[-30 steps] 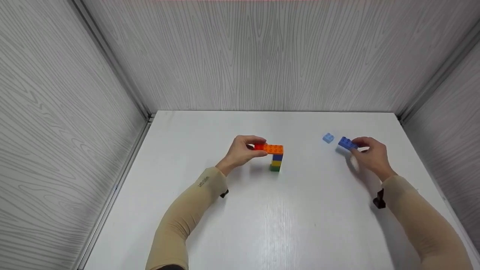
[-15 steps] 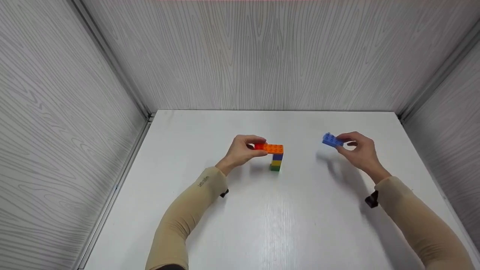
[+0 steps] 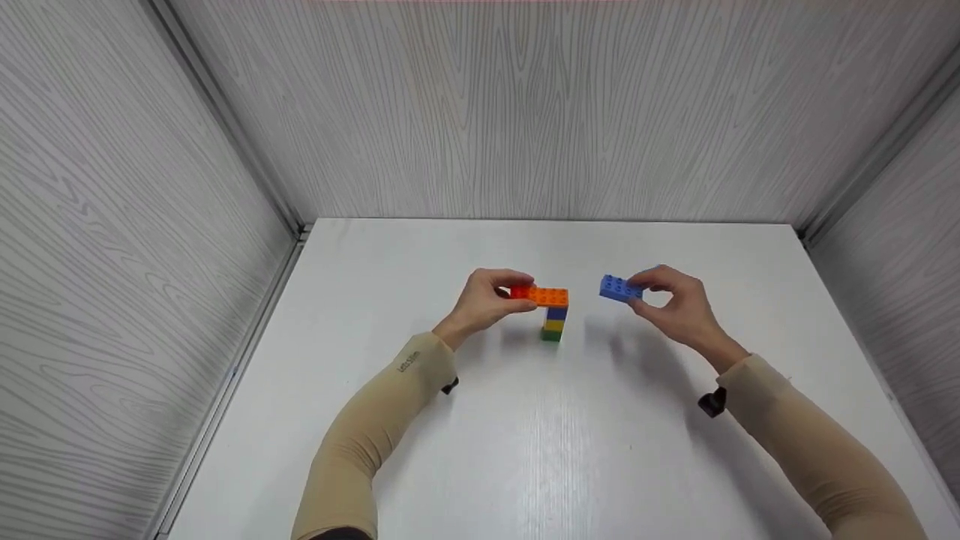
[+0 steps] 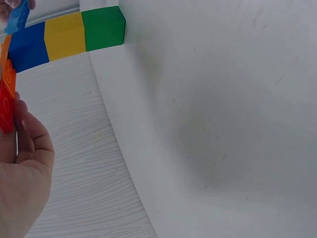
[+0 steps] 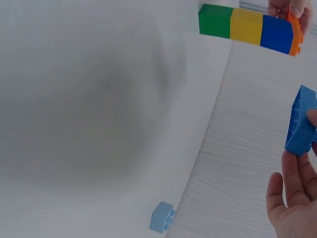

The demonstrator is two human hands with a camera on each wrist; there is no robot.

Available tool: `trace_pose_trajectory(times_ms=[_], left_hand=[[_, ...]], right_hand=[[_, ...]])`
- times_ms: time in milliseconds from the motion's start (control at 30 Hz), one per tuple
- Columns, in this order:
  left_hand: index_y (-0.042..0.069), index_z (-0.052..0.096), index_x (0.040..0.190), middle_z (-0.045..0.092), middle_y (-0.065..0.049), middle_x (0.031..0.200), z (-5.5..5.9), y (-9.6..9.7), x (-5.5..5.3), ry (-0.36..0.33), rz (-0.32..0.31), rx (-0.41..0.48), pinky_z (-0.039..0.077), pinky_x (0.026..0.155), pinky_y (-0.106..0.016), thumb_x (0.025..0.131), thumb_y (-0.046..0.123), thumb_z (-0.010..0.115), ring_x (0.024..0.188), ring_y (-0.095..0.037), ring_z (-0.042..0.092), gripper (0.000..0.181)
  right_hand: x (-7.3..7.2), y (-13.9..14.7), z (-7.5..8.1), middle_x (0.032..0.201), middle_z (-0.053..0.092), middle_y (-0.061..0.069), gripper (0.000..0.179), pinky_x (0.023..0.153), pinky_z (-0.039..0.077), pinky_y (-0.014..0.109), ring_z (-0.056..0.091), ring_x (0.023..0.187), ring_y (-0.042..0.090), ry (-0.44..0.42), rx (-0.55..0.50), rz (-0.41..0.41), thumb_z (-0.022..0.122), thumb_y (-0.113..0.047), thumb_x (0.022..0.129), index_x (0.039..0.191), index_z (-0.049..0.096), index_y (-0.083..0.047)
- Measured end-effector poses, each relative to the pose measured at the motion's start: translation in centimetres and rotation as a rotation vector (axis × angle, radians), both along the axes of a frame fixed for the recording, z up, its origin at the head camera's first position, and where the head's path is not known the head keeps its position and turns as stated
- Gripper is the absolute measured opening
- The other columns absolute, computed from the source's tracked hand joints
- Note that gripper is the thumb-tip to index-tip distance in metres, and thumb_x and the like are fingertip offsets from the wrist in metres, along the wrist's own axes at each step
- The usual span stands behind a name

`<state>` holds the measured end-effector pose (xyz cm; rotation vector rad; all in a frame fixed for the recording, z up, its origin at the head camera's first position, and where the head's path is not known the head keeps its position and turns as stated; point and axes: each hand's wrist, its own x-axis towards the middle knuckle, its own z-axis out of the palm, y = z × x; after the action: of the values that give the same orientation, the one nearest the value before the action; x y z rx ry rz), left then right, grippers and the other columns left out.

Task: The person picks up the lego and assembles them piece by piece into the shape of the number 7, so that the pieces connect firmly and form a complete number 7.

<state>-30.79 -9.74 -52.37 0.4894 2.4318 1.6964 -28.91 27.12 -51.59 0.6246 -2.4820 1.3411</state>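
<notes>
My left hand [image 3: 484,304] pinches the red plastic brick [image 3: 519,292] adjoining the orange studded plastic brick [image 3: 552,297] atop an upright blue, yellow and green plastic tower [image 3: 554,325] on the white bench [image 3: 525,450], and farther right my right hand [image 3: 681,309] grips a rectangular blue plastic brick [image 3: 616,288] in mid-air.

a studded blue brick [image 3: 613,289] is held aloft near an upright, orange-topped brick tower [image 3: 555,314]
</notes>
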Motion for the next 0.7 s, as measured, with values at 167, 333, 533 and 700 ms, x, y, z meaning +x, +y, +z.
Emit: trace_pose_trajectory(times_ms=[167,333,533,700], left_hand=[[0.014,0.083,0.134,0.085,-0.005,0.129,0.0,0.1,0.0,0.004,0.005,0.004,0.062,0.098,-0.027,0.095,0.020,0.092,0.113,-0.021,0.074,0.040],[0.016,0.083,0.134,0.084,-0.004,0.129,0.1,0.1,0.0,0.001,0.012,-0.001,0.063,0.099,-0.029,0.096,0.021,0.092,0.113,-0.021,0.073,0.040],[0.018,0.084,0.134,0.084,-0.002,0.129,0.2,0.2,0.0,0.010,0.014,-0.011,0.063,0.100,-0.031,0.096,0.024,0.092,0.115,-0.021,0.073,0.039],[0.019,0.084,0.133,0.085,-0.002,0.130,0.1,0.2,-0.2,0.042,-0.008,0.003,0.063,0.097,-0.030,0.094,0.026,0.094,0.114,-0.021,0.073,0.040]], right_hand=[[0.4,-2.1,0.7,0.119,0.082,0.011,0.031,0.099,0.052,0.009,0.068,0.107,0.008,-0.035,0.018,0.056,0.087,0.002,0.093,0.121,0.084,-0.010],[0.5,-4.4,1.6,0.121,0.082,0.007,0.029,0.101,0.054,0.013,0.071,0.109,0.015,-0.064,0.033,0.114,0.088,-0.005,0.096,0.123,0.084,-0.013],[0.1,-7.0,2.2,0.123,0.082,0.005,0.028,0.104,0.058,0.023,0.074,0.112,0.019,-0.076,0.047,0.177,0.088,-0.010,0.098,0.125,0.084,-0.015],[-0.4,-8.7,2.4,0.123,0.082,0.005,0.026,0.103,0.059,0.028,0.075,0.115,0.023,-0.068,0.053,0.222,0.088,-0.012,0.099,0.124,0.084,-0.016]])
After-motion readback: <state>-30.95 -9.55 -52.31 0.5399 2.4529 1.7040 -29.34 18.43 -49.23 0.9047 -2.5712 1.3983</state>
